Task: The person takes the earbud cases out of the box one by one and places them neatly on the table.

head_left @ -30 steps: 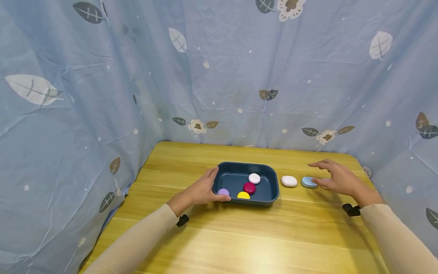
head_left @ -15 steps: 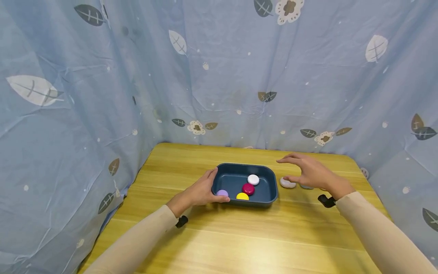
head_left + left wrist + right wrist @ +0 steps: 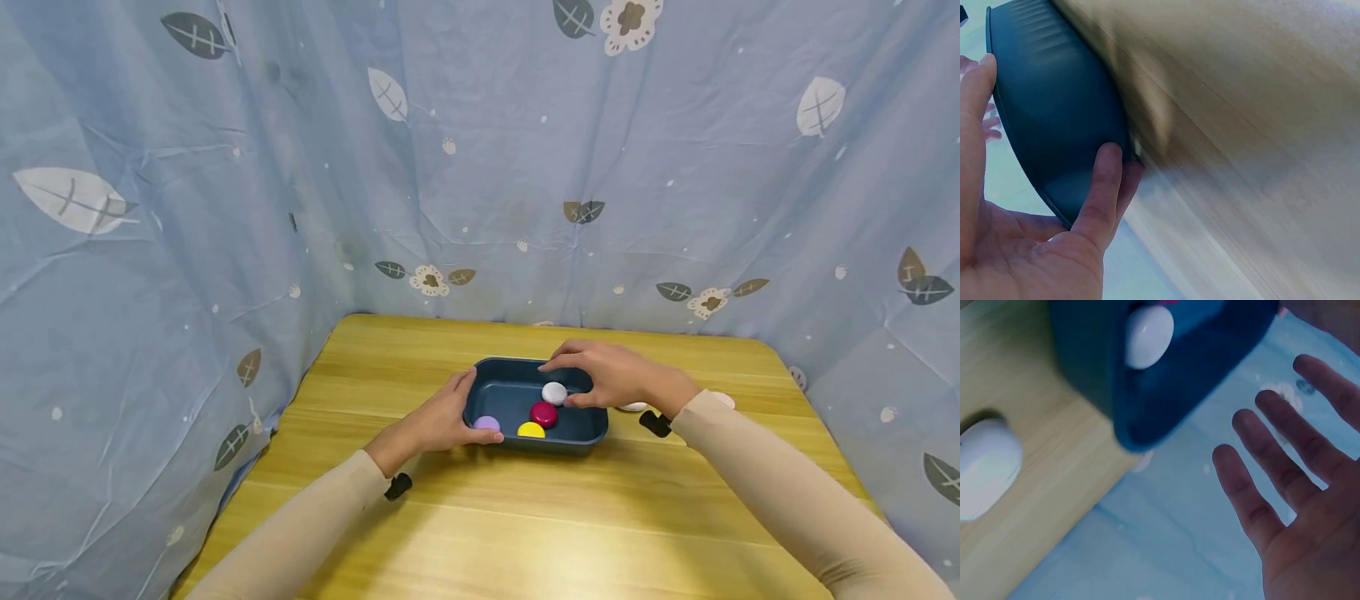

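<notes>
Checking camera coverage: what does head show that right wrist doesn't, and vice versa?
Only head: the left hand gripping the tray's left end, the purple, yellow and whole magenta stones in the tray, the leaf-print curtain.
Only right wrist: the right hand's straight, spread fingers holding nothing, and the whole white stone lying on the table outside the tray.
Both: the dark blue tray and the white stone inside it.
</notes>
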The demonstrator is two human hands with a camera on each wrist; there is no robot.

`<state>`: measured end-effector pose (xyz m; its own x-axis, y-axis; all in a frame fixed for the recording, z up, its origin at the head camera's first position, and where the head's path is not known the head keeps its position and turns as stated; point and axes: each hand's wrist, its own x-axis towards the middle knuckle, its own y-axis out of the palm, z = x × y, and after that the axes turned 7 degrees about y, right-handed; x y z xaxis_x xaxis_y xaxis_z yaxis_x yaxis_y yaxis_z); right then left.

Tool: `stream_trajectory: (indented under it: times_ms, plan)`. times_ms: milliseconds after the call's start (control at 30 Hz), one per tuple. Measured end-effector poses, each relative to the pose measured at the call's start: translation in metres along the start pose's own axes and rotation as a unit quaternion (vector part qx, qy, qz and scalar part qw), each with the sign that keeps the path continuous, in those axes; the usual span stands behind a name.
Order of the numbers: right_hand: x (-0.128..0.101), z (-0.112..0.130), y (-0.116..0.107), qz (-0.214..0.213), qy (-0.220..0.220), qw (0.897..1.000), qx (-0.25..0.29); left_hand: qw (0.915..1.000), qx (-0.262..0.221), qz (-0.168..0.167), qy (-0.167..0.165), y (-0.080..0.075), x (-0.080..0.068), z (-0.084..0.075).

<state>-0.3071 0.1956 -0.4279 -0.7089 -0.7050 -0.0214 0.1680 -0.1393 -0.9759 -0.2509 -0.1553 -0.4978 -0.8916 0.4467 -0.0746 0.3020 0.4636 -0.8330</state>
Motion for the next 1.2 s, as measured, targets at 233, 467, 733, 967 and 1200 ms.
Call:
stream_trajectory:
  times_ms: [233,467,733,967,1200]
  plan:
    - [0.023,0.012,0.011,0.061,-0.040,0.997,0.001,1.0000,0.002,0.005,0.001,-0.001,0.000,0.000]
    - [0.041,0.018,0.023,0.137,-0.070,0.988,-0.019,0.9999,-0.002,0.005,0.012,-0.001,-0.001,0.002]
    - [0.054,0.026,0.034,0.194,-0.073,0.978,-0.034,0.9997,-0.013,0.007,0.017,-0.001,-0.001,0.003]
    - [0.062,0.032,0.039,0.212,-0.094,0.972,-0.025,0.9997,-0.013,0.005,0.020,-0.002,-0.002,0.002]
    - [0.065,0.033,0.043,0.218,-0.116,0.969,-0.021,0.9997,-0.011,0.004,0.022,-0.002,-0.002,0.003]
